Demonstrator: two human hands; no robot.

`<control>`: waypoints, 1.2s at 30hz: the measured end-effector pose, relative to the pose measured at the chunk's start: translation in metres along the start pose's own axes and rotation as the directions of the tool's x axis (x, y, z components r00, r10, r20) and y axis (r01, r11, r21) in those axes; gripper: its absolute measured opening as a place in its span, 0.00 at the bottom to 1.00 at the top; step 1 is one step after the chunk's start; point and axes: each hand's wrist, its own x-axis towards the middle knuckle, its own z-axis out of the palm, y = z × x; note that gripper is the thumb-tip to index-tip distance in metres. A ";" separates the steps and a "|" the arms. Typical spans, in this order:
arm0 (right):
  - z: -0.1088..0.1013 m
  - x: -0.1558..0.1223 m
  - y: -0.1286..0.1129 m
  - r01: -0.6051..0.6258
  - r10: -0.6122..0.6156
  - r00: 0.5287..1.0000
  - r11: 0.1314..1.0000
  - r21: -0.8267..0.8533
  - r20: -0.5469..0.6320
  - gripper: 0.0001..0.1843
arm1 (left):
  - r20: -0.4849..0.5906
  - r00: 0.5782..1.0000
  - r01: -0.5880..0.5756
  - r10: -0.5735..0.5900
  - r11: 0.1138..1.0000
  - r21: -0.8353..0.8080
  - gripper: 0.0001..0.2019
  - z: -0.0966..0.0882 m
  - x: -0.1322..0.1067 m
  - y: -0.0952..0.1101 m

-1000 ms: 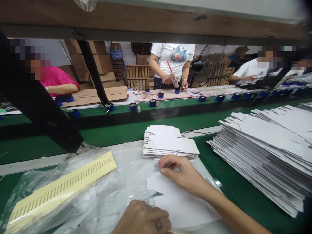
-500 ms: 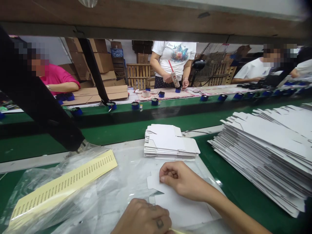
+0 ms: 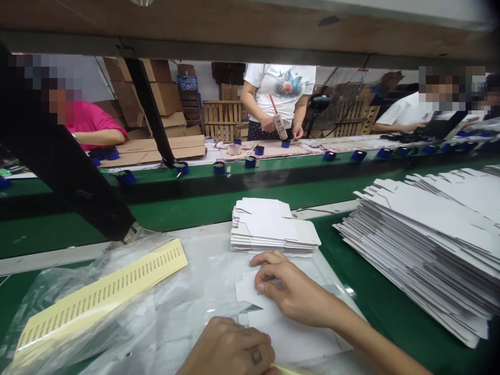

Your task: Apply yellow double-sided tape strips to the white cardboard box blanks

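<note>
1. Landmark for everything here: the small stack of flat, folded white cardboard cartons [image 3: 273, 224]. It hadn't budged from half a second before.
2. The single flat white cardboard carton [image 3: 300, 338] lay on the near side of that stack, same spot as earlier, with both hands over it.
3. Right hand [image 3: 295, 291] was the big change: a curled fist-like shape half a second back, but now one finger was stretched out toward the stack. Thumb and the next finger were bent in close together; couldn't tell if they pinched anything.
4. Left hand [image 3: 232, 346] basically hadn't moved, nearest me from the stack, fingers curled. A yellow paper edge [image 3: 288, 370] poked out under it, but I couldn't tell if they were clamped on it.
5. Long pale-yellow printed paper sheet [image 3: 105, 291] sat left of the stack on crinkly clear plastic [image 3: 172, 302], unchanged.
6. Beyond the stack, the round blue parts [image 3: 219, 167] on the green belt [image 3: 195, 203] had crept slightly rightward.
</note>
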 end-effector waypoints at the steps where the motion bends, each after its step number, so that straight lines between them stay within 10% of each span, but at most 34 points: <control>1: 0.000 0.000 0.000 -0.007 0.007 1.000 1.000 -0.005 0.006 0.09 | 0.013 1.000 0.009 -0.009 1.000 -0.011 0.15 -0.002 0.001 0.000; 36: 0.008 0.006 0.008 0.001 -0.005 0.998 0.998 -0.063 -0.067 0.12 | 0.151 0.988 0.041 -0.035 0.999 -0.035 0.15 -0.003 -0.002 0.000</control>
